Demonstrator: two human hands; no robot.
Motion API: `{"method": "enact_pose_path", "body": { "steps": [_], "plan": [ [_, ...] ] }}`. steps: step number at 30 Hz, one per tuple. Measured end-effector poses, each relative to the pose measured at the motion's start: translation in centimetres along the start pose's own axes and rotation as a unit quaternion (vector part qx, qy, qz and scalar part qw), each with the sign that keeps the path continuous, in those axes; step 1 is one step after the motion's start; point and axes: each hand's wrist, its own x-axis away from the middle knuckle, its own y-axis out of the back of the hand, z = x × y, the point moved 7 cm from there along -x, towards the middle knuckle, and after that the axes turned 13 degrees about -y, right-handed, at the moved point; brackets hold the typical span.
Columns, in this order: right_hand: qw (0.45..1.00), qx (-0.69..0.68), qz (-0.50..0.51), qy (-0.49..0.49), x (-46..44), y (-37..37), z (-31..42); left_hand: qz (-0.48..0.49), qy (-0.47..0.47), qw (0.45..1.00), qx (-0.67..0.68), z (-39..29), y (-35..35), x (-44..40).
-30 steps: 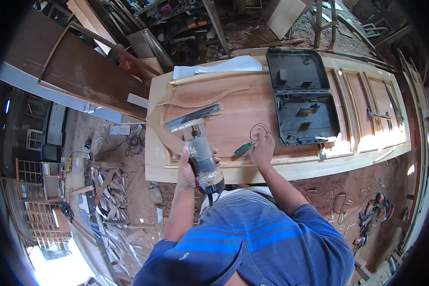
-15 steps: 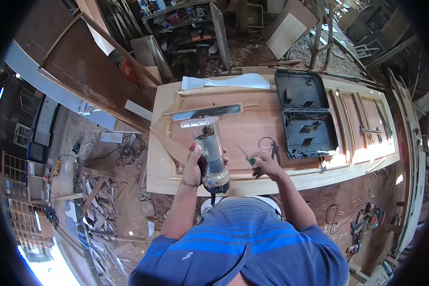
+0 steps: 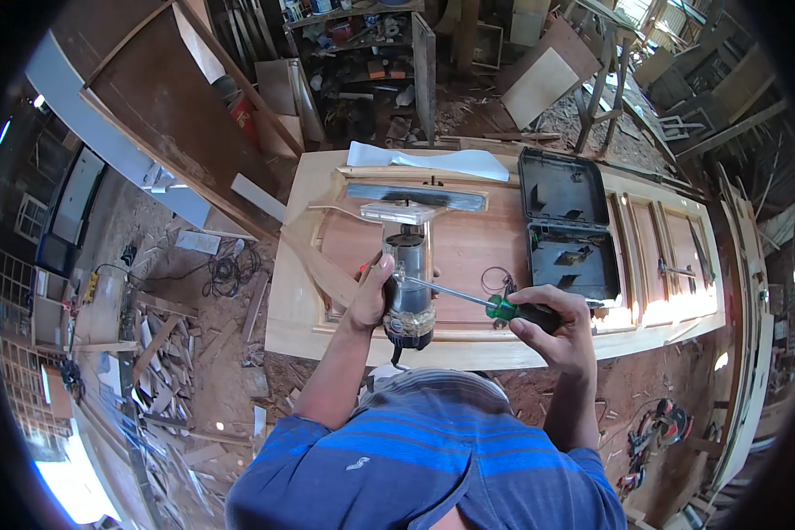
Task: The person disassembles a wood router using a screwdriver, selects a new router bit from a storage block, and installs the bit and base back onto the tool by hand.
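Green and black at the handle, the screwdriver [image 3: 519,311] runs nearly crosswise, its long axis sloping a little away from the body toward the left; its tip points at the side of the power tool [image 3: 404,296] and looks to meet it, though whether it sits in a screw I cannot tell. The power tool's long axis runs straight away from the body, clear base at the far end, cord end nearest the shirt. Both are held above the near side of the wooden door [image 3: 477,247]. The left hand [image 3: 371,299] has its fingers wrapped round the power tool; the right hand [image 3: 567,334] grasps the screwdriver's handle. Half a second ago the screwdriver was apart from the power tool, pointing up and left. Farther out, an open black case [image 3: 565,181] and a white sheet [image 3: 450,163] lie on the door
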Motion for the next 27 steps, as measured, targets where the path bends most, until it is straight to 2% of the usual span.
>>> {"method": "enact_pose_path", "body": {
  "steps": [15,18,21,23,25,27],
  "plan": [
    [1.0,0.003,0.021,0.005,0.6,0.4,0.4,-0.016,-0.044,0.997,-0.06,-1.2,-1.0,1.7],
    [0.998,-0.016,0.013,0.051,0.4,0.4,0.0,-0.01,-0.045,0.997,-0.067,-1.2,-1.1,1.7],
    [0.967,-0.12,0.111,-0.196,0.9,0.6,-0.8,-0.007,-0.066,0.99,-0.128,-1.6,-1.4,1.8],
    [0.95,-0.162,0.155,-0.219,0.8,0.2,-1.6,-0.006,-0.102,0.972,-0.211,-2.3,-1.9,1.8],
    [0.915,-0.207,0.206,-0.277,0.9,0.3,-2.3,0.02,-0.123,0.968,-0.218,-2.5,-1.8,1.7],
    [0.917,-0.194,0.225,-0.266,0.4,0.1,-3.9,0.037,-0.135,0.962,-0.234,-2.6,-1.6,1.6]
  ]
}}
